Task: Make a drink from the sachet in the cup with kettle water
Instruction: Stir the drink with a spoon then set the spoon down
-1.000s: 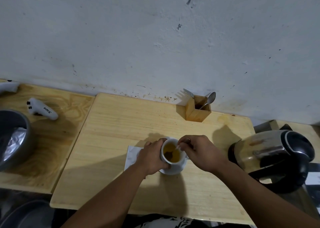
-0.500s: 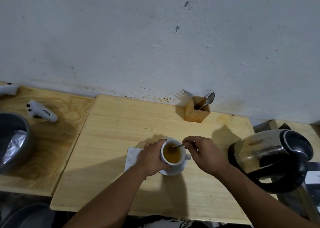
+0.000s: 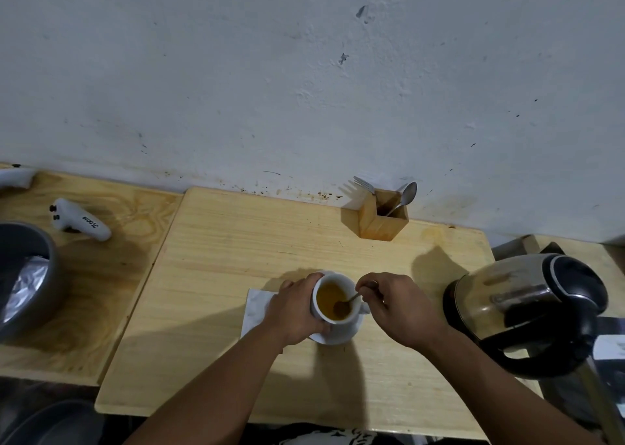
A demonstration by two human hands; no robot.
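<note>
A white cup (image 3: 348, 284) holding amber-brown liquid stands on a white saucer (image 3: 341, 336) near the middle of the wooden table (image 3: 236, 258). My left hand (image 3: 294, 309) wraps around the cup's left side. My right hand (image 3: 395, 306) pinches the handle of a small spoon (image 3: 346, 303) whose bowl sits in the liquid. A white napkin or sachet paper (image 3: 257, 306) lies under my left hand, partly hidden. The steel and black kettle (image 3: 527, 306) stands at the right.
A wooden cutlery holder (image 3: 382, 223) with a fork and spoon stands by the wall. On the left table lie a white handheld controller (image 3: 81, 223) and a grey pot with foil (image 3: 23, 275).
The spoon has circled within the cup, its bowl going from the near side to the far left and back to the near right. My right hand shifted slightly with it. The left hand stayed put.
</note>
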